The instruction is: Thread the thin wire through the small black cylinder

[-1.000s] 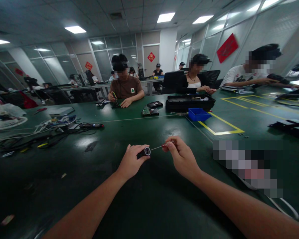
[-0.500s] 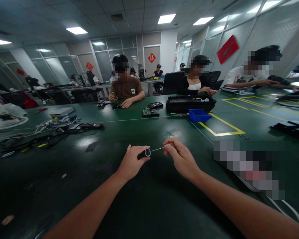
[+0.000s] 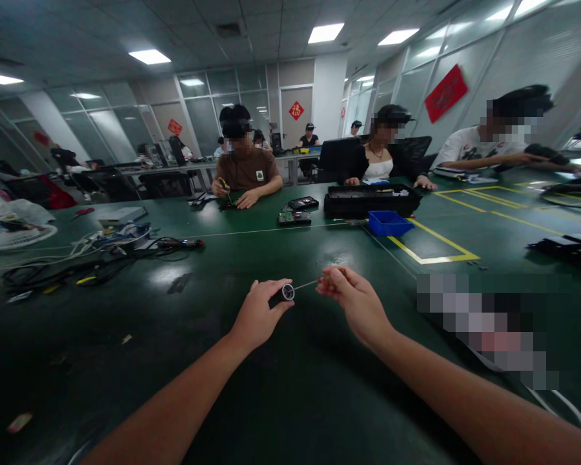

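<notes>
Over the green table, my left hand (image 3: 259,313) is closed around a dark cylinder (image 3: 287,292) with a pale ring at its open end, which faces right and toward me. Most of the cylinder's body is hidden by my fingers. My right hand (image 3: 356,297) pinches the handle of a thin screwdriver (image 3: 305,284); its metal shaft runs left into the cylinder's open end. The handle is mostly covered by my fingers. Where the tip touches inside cannot be made out.
Tangled cables (image 3: 91,261) lie to the left. Circuit boards (image 3: 294,217), a black bin (image 3: 370,201) and a blue tray (image 3: 390,223) stand ahead. A blurred-out object (image 3: 484,329) with a white cord lies right. Several people sit across the table, one (image 3: 246,168) holding a tool.
My right fingers have shifted around the screwdriver handle, hiding its red part. The shaft stays in the cylinder. Across the table, a person's hands have moved apart and down to the table.
</notes>
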Action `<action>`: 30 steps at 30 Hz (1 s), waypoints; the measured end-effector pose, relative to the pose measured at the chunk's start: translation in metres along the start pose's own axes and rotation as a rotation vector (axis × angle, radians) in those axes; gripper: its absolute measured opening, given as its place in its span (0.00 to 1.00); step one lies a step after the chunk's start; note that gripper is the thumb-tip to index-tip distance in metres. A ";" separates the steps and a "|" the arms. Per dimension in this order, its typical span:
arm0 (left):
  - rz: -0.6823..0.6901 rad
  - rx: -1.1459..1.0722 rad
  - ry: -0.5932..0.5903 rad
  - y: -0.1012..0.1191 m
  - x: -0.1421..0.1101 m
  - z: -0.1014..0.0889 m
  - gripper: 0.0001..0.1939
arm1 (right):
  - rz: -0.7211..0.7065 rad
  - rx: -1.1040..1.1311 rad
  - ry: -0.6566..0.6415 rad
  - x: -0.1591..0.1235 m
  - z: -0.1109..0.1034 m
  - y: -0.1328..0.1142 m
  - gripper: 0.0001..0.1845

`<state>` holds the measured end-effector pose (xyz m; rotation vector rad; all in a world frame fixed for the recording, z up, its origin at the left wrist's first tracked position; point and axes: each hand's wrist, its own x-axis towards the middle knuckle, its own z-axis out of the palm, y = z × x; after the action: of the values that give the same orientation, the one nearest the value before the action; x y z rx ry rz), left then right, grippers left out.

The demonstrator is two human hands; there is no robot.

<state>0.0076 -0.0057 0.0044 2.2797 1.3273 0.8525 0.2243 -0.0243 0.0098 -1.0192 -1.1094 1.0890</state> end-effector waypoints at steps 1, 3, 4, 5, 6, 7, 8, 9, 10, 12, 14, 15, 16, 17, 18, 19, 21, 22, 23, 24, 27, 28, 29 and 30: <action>0.017 0.015 0.008 0.001 0.000 -0.001 0.20 | 0.096 0.093 0.000 0.003 -0.001 0.001 0.13; 0.026 0.049 0.016 0.000 0.002 -0.002 0.19 | 0.253 0.188 -0.023 0.008 -0.003 0.003 0.15; 0.017 0.059 0.013 -0.002 0.002 -0.003 0.19 | 0.263 0.203 -0.013 0.009 -0.005 0.004 0.14; 0.004 0.061 0.009 -0.003 0.003 -0.003 0.19 | 0.248 0.200 -0.004 0.010 -0.006 0.005 0.14; -0.006 0.058 0.005 -0.006 0.003 -0.003 0.19 | 0.211 0.187 0.008 0.011 -0.006 0.006 0.13; -0.010 0.053 0.002 -0.008 0.003 -0.002 0.19 | 0.165 0.162 0.018 0.010 -0.006 0.007 0.12; -0.007 0.053 0.003 -0.009 0.003 -0.002 0.20 | 0.121 0.128 0.019 0.010 -0.006 0.008 0.12; 0.000 0.055 0.009 -0.010 0.003 -0.001 0.20 | 0.081 0.089 0.015 0.009 -0.006 0.008 0.13; 0.007 0.060 0.017 -0.011 0.003 0.000 0.20 | 0.047 0.044 0.007 0.008 -0.005 0.009 0.14; 0.016 0.071 0.025 -0.011 0.003 0.000 0.20 | -0.014 -0.049 -0.011 0.005 -0.004 0.008 0.15; 0.025 0.080 0.025 -0.009 0.003 0.000 0.20 | -0.066 -0.144 -0.039 0.002 -0.002 0.006 0.15; 0.028 0.084 0.026 -0.009 0.003 0.000 0.20 | -0.088 -0.193 -0.055 0.000 -0.002 0.004 0.15; 0.029 0.088 0.030 -0.008 0.003 -0.001 0.20 | -0.105 -0.242 -0.076 -0.002 -0.001 0.002 0.14; 0.028 0.091 0.034 -0.008 0.003 -0.001 0.20 | -0.118 -0.288 -0.095 -0.004 0.000 0.000 0.14; 0.027 0.092 0.039 -0.008 0.003 -0.001 0.20 | -0.125 -0.329 -0.112 -0.005 0.000 -0.002 0.13; 0.027 0.093 0.043 -0.008 0.003 -0.001 0.20 | -0.129 -0.362 -0.120 -0.007 0.001 -0.003 0.12; 0.032 0.093 0.044 -0.008 0.002 0.000 0.20 | -0.140 -0.401 -0.121 -0.010 0.003 -0.005 0.12; 0.034 0.095 0.043 -0.008 0.003 0.000 0.20 | -0.145 -0.404 -0.114 -0.010 0.003 -0.006 0.11; 0.036 0.098 0.042 -0.008 0.003 0.000 0.20 | -0.144 -0.394 -0.106 -0.010 0.004 -0.006 0.11; 0.035 0.101 0.043 -0.007 0.003 0.001 0.20 | -0.140 -0.379 -0.096 -0.010 0.005 -0.005 0.11; 0.026 0.109 0.038 -0.005 0.003 0.001 0.18 | -0.135 -0.360 -0.053 -0.007 0.004 -0.002 0.12; 0.023 0.111 0.032 -0.005 0.003 0.001 0.18 | -0.141 -0.368 -0.047 -0.006 0.004 -0.002 0.12; 0.020 0.110 0.026 -0.005 0.003 0.001 0.18 | -0.148 -0.378 -0.044 -0.006 0.003 -0.001 0.12; 0.017 0.109 0.020 -0.005 0.003 0.001 0.18 | -0.157 -0.387 -0.045 -0.006 0.002 -0.001 0.12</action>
<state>0.0062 -0.0008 0.0019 2.3742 1.3962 0.8302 0.2221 -0.0299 0.0107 -1.1883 -1.4472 0.7900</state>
